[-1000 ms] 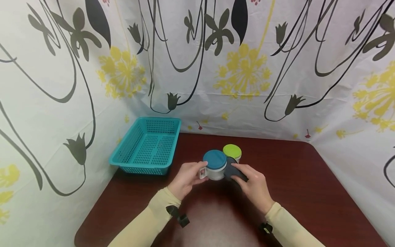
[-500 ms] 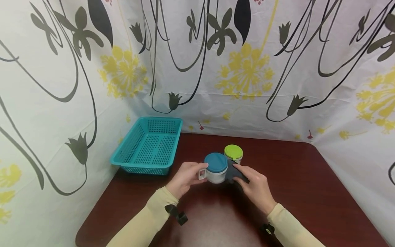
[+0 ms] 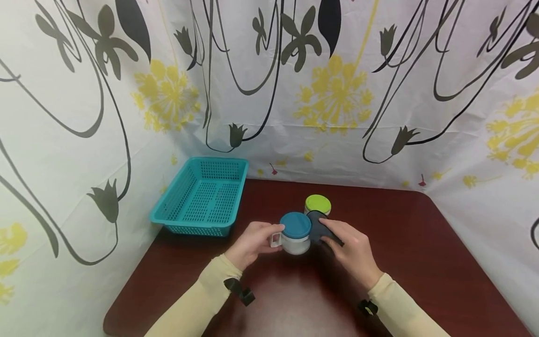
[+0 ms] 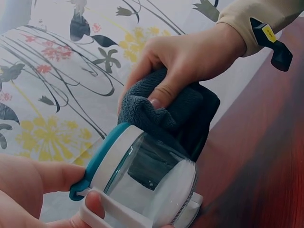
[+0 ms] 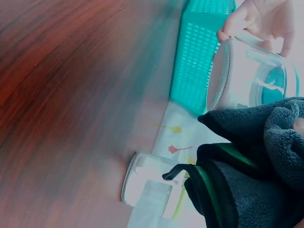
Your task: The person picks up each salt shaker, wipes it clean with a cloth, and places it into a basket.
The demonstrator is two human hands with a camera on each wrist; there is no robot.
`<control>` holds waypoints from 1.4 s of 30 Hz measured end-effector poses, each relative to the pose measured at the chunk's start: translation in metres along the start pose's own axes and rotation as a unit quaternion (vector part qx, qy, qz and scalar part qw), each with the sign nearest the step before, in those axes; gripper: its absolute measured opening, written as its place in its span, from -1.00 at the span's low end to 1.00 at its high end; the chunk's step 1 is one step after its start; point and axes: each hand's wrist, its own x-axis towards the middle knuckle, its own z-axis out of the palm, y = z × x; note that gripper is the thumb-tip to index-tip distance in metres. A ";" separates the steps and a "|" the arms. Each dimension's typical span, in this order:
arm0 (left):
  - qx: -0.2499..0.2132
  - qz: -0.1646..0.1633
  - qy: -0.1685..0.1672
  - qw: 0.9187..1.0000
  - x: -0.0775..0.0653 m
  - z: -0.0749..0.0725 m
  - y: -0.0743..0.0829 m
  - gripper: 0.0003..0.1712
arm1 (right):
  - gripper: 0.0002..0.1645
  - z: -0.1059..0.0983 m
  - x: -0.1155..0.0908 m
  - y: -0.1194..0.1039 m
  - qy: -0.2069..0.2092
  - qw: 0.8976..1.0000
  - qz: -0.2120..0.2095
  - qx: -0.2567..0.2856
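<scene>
In the head view my left hand (image 3: 252, 244) grips a clear jar (image 3: 295, 244) by its white handle, thumb up by the blue lid. Near the middle of the table, my right hand (image 3: 353, 249) holds a dark grey cloth (image 3: 318, 228) against the jar's right side. The left wrist view has the jar (image 4: 142, 175) tilted, with the bunched, fluffy cloth (image 4: 190, 114) overlapping its far side. Loose folds of the cloth (image 5: 237, 194) hang below the jar's side in the right wrist view. The jar's base is raised off the tabletop there.
Just behind the cloth stands a second clear jar (image 5: 149, 183) with a lime green lid (image 3: 317, 203), upright on the dark red-brown table (image 3: 391, 243). A turquoise perforated basket (image 3: 191, 225) sits at the back left. A patterned curtain (image 3: 269, 112) hangs behind the table.
The blue-lidded jar has come slightly toward me and away from the lime-lidded jar. My right hand and the cloth have shifted a little along its side. The basket stays in place.
</scene>
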 end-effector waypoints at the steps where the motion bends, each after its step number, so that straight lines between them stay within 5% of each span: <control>1: -0.001 -0.002 0.000 1.000 0.000 0.000 0.000 -0.61 | -0.19 0.000 0.000 0.000 -0.003 1.000 -0.002 -0.001; 12: -0.027 -0.008 -0.008 1.000 -0.006 0.000 0.004 -0.65 | -0.24 0.004 -0.006 0.002 -0.020 1.000 0.012 0.013; 22: -0.015 -0.005 -0.020 1.000 -0.008 -0.003 0.009 -0.63 | -0.30 0.011 -0.020 0.014 -0.081 0.996 0.045 0.014; 34: 0.028 0.006 -0.041 0.999 -0.004 -0.004 0.005 -0.62 | -0.29 0.002 -0.011 0.015 -0.052 0.997 0.055 0.027; 39: 0.028 -0.007 -0.042 0.999 -0.004 -0.002 0.002 -0.60 | -0.35 -0.002 -0.006 0.011 -0.053 0.992 0.096 0.062; 42: 0.016 -0.011 -0.041 0.999 -0.005 -0.002 0.001 -0.60 | -0.38 -0.005 -0.005 0.009 -0.064 0.980 0.156 0.105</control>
